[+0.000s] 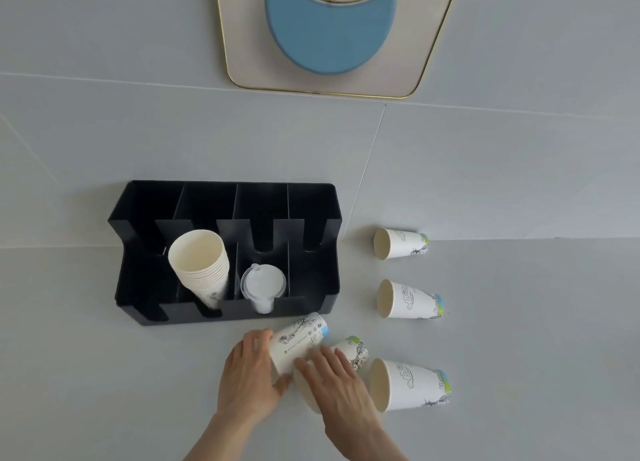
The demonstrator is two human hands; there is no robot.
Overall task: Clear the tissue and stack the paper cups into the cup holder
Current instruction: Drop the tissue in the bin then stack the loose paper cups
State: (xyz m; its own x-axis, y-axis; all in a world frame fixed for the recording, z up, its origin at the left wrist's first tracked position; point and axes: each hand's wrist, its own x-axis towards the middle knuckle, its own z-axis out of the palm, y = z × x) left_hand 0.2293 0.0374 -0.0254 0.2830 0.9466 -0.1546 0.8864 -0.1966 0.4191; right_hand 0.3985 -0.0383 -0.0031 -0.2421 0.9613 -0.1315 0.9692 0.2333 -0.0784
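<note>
A black cup holder with several compartments stands on the grey surface. A stack of paper cups leans in its second slot, and clear plastic lids fill the third. My left hand grips a printed paper cup lying just in front of the holder. My right hand covers a second lying cup beside it. Three more cups lie on their sides to the right: one far, one in the middle, one near. No tissue is in view.
A cream tray with a gold rim lies at the back, carrying a blue round mat and a plate. The holder's leftmost and rightmost slots hold nothing visible.
</note>
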